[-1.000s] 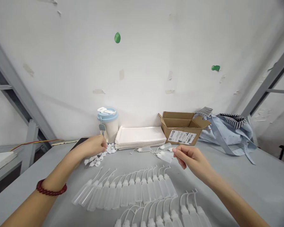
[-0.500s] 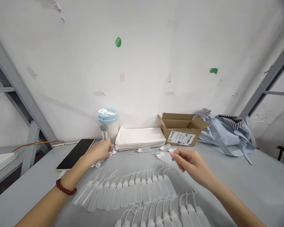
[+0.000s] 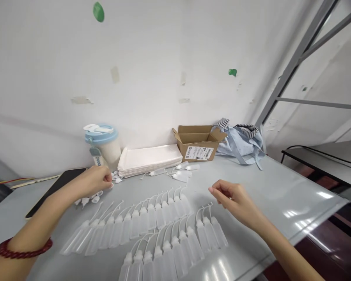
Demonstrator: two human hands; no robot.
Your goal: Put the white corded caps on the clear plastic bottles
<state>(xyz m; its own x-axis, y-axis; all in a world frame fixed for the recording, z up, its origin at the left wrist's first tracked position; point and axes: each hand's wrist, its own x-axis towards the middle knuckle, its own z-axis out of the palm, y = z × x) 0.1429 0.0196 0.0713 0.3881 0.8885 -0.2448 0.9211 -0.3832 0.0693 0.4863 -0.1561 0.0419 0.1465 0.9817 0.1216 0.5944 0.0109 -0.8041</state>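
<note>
My left hand [image 3: 93, 180] rests on a scatter of small white caps [image 3: 89, 200] at the table's left, its fingers curled and pinched together at the caps; whatever they hold is hidden. My right hand [image 3: 233, 197] hovers just above the grey table [image 3: 280, 195], right of centre, thumb and fingers drawn into a loose pinch with nothing I can name in it. Between and below the hands lie two rows of clear squeeze bottles with tethered caps, a back row [image 3: 140, 224] and a front row [image 3: 175, 248]. The right hand is just above the front row's right end.
At the back wall stand a blue-lidded cup [image 3: 103, 144], a stack of white sheets [image 3: 149, 158], an open cardboard box [image 3: 197, 142] and a blue cloth bag [image 3: 240, 140]. A few loose bottles [image 3: 181, 174] lie before the box. A phone [image 3: 54, 190] lies at the left. The table edge [image 3: 312, 224] runs close on the right.
The view has swung to the right and down. My left hand stays at the caps. My right hand has dropped away from the loose bottles toward the front row.
</note>
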